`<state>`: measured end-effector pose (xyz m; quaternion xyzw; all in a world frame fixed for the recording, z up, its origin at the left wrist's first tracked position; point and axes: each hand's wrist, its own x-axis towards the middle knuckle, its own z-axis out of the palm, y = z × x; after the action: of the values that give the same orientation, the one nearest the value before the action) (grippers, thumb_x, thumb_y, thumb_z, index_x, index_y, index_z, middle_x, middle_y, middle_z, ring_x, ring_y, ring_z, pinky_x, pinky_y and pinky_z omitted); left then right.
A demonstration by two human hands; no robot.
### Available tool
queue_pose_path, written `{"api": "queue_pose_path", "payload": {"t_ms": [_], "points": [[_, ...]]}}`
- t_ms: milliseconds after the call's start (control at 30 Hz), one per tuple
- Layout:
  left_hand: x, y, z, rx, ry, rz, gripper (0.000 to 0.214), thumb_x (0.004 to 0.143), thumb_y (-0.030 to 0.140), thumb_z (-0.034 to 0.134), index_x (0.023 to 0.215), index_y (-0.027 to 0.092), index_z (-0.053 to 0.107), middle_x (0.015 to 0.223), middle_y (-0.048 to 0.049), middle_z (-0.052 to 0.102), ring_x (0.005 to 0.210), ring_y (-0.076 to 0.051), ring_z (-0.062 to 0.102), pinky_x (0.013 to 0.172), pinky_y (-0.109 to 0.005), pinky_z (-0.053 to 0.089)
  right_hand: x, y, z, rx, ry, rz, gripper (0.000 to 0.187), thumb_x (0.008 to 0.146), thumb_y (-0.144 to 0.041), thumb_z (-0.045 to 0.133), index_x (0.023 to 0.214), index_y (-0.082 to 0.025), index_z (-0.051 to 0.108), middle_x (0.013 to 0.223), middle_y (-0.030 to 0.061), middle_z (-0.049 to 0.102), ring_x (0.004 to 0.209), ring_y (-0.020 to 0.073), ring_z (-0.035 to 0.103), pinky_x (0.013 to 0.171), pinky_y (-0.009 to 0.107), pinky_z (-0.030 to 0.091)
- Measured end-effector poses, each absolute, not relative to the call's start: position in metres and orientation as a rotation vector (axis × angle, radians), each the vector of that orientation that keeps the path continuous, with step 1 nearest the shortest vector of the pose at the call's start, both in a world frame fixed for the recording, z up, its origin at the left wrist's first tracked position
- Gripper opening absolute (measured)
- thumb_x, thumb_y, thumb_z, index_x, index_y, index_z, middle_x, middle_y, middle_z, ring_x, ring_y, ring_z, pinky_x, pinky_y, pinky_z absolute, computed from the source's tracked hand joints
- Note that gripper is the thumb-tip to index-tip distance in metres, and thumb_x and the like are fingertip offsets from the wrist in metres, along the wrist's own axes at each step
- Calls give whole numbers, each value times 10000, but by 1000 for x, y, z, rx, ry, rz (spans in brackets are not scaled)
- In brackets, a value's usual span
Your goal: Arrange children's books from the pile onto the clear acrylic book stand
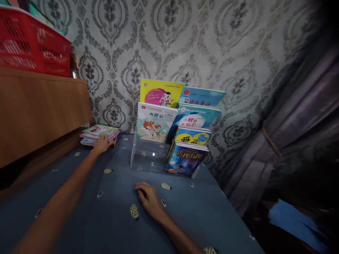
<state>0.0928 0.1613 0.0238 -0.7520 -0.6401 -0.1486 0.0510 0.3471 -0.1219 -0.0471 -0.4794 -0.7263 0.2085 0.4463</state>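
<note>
My left hand [102, 143] reaches far forward and rests on the edge of a small stack of picture books [99, 133] lying flat at the back left of the blue cloth [119, 215]; its fingers lie over the top book. Nearer to me, my right hand [148, 198] lies palm down on the cloth with fingers loosely curled and nothing in it, in front of a clear tiered stand [148, 155]. The stand holds several upright children's books, among them a yellow one [160, 92] at the back and a dark blue one [185, 159] at the front right.
A wooden cabinet [39, 109] stands on the left with a red plastic basket [31, 44] on top. Patterned wallpaper is behind the stand. A tied-back purple curtain [296, 120] hangs on the right, past the table's right edge.
</note>
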Motion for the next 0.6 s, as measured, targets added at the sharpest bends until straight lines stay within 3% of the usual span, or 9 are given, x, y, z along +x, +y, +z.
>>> {"api": "queue_pose_path", "payload": {"t_ms": [100, 267, 600], "points": [[92, 169, 24, -2321, -1943, -402, 731, 974, 578, 305, 1536, 112, 346, 1590, -235, 345, 1514, -409, 191, 1122, -685, 257, 347, -123, -52, -1204, -1811, 468, 284, 900, -133, 493, 1019, -239, 727, 1101, 78, 741, 1059, 224, 680, 961, 418, 533], [88, 170, 26, -2315, -1935, -373, 684, 963, 595, 323, 1464, 149, 458, 1528, -234, 445, 1475, -419, 272, 1087, -703, 286, 347, -123, -53, -1213, -1813, 462, 280, 906, -134, 491, 1018, -250, 719, 1108, 74, 737, 1067, 227, 678, 963, 426, 532], [75, 147, 33, -2320, -1726, -343, 587, 958, 556, 389, 1316, 125, 565, 1328, -233, 614, 1300, -374, 496, 1060, -541, 374, 346, -122, -49, -1199, -1816, 472, 268, 909, -134, 486, 1000, -241, 714, 1078, 82, 738, 1044, 236, 687, 973, 453, 522]]}}
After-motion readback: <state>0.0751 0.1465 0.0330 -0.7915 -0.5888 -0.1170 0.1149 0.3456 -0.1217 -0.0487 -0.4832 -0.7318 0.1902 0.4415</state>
